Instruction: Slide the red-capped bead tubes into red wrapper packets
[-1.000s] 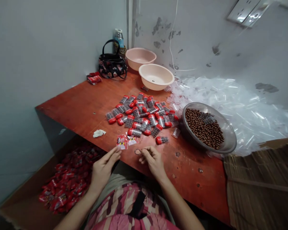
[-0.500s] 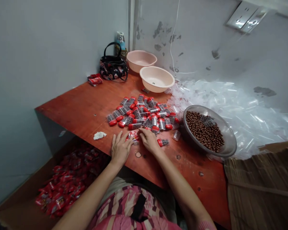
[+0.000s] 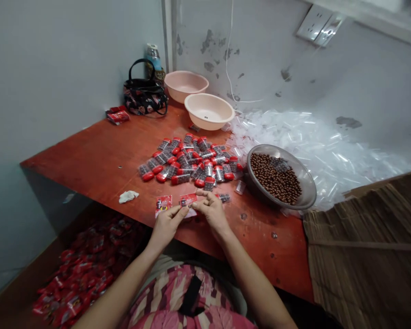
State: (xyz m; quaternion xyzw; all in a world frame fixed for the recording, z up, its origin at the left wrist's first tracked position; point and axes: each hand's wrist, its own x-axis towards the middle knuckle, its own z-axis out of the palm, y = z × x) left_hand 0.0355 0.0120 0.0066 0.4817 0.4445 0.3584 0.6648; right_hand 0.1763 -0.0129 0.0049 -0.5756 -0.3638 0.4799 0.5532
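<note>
My left hand and my right hand meet near the front edge of the red-brown table. Both pinch a small red printed packet between their fingertips. A second red packet lies flat just left of them. Right behind my hands spreads a pile of small clear vials with red caps, filled with dark beads. One more vial lies by my right hand.
A metal bowl of brown beads stands at the right, with a heap of clear plastic bags behind it. Two pink basins, a black handbag and a bottle stand at the back. A box of red packets sits below left; cardboard right.
Both hands reached forward to the vial pile, then drew back toward the table edge with a red packet pinched between them. The camera swung a little to the right.
</note>
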